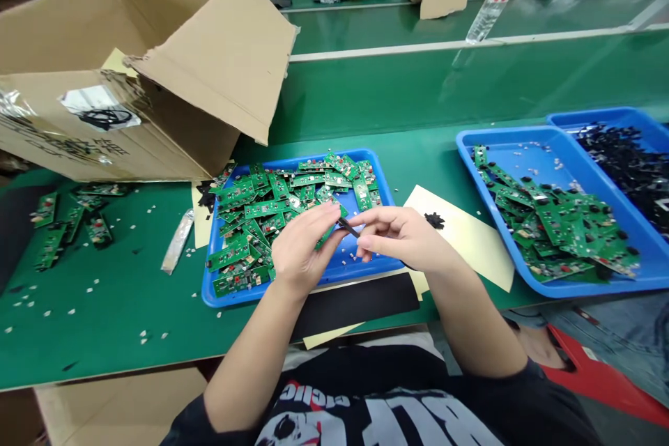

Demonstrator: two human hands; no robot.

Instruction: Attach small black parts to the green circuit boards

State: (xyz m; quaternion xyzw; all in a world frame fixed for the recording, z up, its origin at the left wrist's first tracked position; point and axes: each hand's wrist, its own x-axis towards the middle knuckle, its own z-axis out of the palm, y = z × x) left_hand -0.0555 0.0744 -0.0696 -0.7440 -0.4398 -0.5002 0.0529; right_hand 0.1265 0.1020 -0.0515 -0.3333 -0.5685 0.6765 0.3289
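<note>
My left hand [306,244] is closed above the blue tray [384,185], its thumb and fingers pinching what looks like a green circuit board [324,233], mostly hidden by the fingers. A thin dark strip [348,227] spans the gap between my two hands. At its other end, my right hand [400,237] pinches it between thumb and fingers; whether it touches the board I cannot tell. Below, many small green circuit boards [266,209] lie heaped in the tray. A pale sheet with a cluster of small black pieces [434,221] lies right of my right hand.
A large open carton [172,125] stands at the left, its flap hanging toward the tray. Another blue tray [470,153] holds boards at the right, beside a tray of black parts [621,160]. Loose boards [73,223], a clear packet [178,240] and white bits lie left.
</note>
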